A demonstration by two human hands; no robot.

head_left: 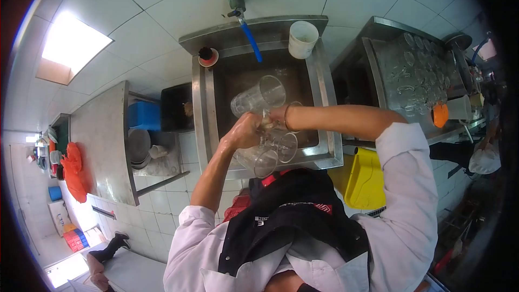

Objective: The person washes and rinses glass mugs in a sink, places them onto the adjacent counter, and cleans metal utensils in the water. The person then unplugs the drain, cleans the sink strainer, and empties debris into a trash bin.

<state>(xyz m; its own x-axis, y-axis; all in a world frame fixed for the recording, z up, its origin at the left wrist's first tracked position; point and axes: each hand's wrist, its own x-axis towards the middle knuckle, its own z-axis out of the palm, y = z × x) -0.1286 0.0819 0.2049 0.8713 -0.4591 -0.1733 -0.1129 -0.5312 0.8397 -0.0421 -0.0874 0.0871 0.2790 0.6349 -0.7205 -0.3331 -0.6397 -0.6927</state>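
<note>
1. while a stainless-steel sink point(203, 103) stands below, clear glasses point(258, 162) cluster over it.
2. farthest glass point(258, 97) slants lengthwise just beyond the nearer left hand point(246, 130), mouth rightward.
3. left fingers curl around the cluster; right hand point(278, 117) presses close, its grip hidden.

Clear glasses point(258, 99), tilted different ways, cluster over the sink point(326, 86).

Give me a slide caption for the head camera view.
Left hand and right hand, close together, hold clear glassware at a metal sink with a blue hose beyond.
</note>
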